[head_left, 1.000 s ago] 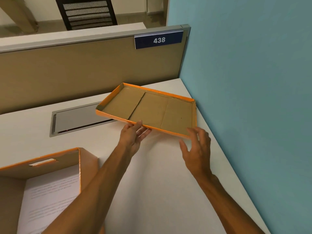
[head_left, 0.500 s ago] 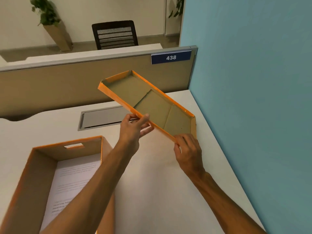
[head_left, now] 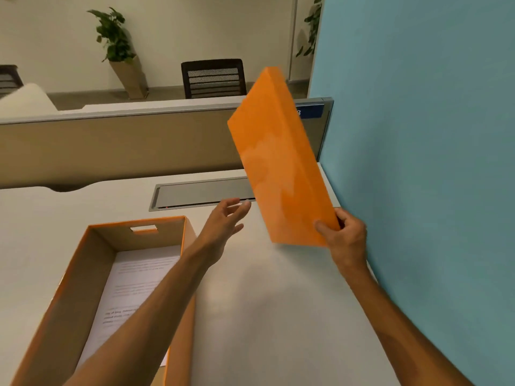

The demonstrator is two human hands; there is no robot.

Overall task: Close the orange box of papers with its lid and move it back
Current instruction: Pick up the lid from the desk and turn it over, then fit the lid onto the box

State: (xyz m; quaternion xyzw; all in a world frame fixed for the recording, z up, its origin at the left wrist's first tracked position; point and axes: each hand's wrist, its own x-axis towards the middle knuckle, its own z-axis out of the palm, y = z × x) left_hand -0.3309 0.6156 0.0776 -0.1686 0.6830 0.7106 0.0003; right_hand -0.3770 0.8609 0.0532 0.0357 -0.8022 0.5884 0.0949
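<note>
The orange lid (head_left: pixel 281 160) is in the air above the desk, tilted steeply on end with its orange outer face toward me. My right hand (head_left: pixel 344 235) grips its lower right corner. My left hand (head_left: pixel 227 218) hovers just left of the lid's lower edge, fingers spread and holding nothing. The orange box (head_left: pixel 83 274) stands uncovered at the lower left, brown inside, with printed papers (head_left: pixel 131 291) lying on its bottom. My left forearm crosses above the box's right wall.
A white desk (head_left: pixel 264 316) carries the box. A grey cable hatch (head_left: pixel 200 195) is set into the desk behind my hands. A beige partition (head_left: pixel 125 146) closes the back, and a blue wall (head_left: pixel 418 162) runs along the right. A chair and plants stand beyond.
The lid has been flipped from inner face up to orange outer face toward me. My left hand has let go of it; my right hand alone holds it now.
</note>
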